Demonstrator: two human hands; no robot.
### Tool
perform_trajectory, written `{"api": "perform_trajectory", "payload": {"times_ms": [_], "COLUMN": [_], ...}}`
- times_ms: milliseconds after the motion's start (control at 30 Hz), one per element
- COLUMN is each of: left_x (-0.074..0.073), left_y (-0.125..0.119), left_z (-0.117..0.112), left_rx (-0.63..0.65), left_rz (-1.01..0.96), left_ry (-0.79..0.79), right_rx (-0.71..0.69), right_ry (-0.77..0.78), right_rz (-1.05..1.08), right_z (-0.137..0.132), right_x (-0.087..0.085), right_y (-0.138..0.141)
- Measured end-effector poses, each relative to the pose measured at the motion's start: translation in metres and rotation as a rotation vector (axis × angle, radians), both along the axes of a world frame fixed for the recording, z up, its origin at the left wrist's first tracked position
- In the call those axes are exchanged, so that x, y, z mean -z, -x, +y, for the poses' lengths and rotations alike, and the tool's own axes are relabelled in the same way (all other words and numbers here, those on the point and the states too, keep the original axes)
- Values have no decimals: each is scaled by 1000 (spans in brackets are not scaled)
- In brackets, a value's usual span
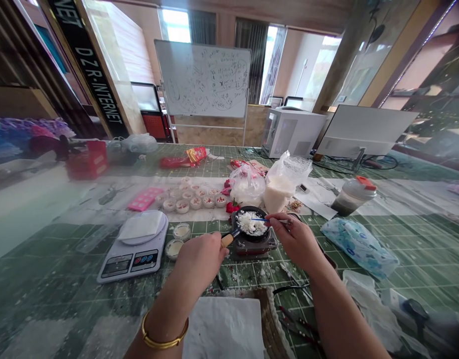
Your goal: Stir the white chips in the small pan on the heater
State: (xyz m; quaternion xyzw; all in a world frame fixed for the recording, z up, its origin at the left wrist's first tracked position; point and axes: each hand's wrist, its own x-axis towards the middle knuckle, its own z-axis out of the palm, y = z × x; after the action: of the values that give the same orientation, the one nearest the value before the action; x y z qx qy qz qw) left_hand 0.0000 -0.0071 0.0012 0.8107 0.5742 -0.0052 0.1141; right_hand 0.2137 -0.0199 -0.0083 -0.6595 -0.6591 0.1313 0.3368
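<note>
A small black pan point(259, 213) holding white flakes point(250, 224) sits on a little hot plate point(256, 244) on the green cutting mat. My left hand point(201, 257) is closed round the pan's wooden handle point(227, 240). A thin blue stick point(261, 219) is pinched in my right hand point(295, 235), with its tip in the white flakes. A gold bangle point(162, 339) circles my left wrist.
A white kitchen scale point(134, 247) and two small filled cups point(179, 238) lie to the left. Several small cups point(194, 197), a pink mould point(144, 199) and bags of white flakes point(279, 189) stand behind. A tissue pack point(358, 244) and a lidded jar point(352, 195) are to the right.
</note>
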Motion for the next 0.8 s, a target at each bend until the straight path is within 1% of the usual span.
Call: {"api": "perform_trajectory", "payload": {"times_ms": [133,200,300,400,467,533,633,700,800], "left_x": [-1,-2,-1,0,0,0,-2,-2,-1], "left_y": [0,0,0,0,0,0,0,0,0], "left_z": [0,0,0,0,0,0,0,0,0], "left_rx": [-12,-14,0,-1,-9,-6,1,-5,-11], "left_rz": [2,4,2,-6,-9,-15,-10,2,7], "left_ry": [1,11,6,-10,-15,-10,2,2,-5], "right_rx": [-64,-38,13,-69,-89,-38,35,15,-61], "right_ry": [-21,-32,-58,-36,-15,-9,-35,-56,-51], "right_rz": [-72,-98,-49,4,-23,-52,-11,14,-12], "right_z": [-4,-4,-6,-6,-6,-5,-2,0,3], "right_x": [-2,-2,-4,-4,-4,-3,-1,2,6], "right_y": [7,7,6,7,7,7,5,7,9]}}
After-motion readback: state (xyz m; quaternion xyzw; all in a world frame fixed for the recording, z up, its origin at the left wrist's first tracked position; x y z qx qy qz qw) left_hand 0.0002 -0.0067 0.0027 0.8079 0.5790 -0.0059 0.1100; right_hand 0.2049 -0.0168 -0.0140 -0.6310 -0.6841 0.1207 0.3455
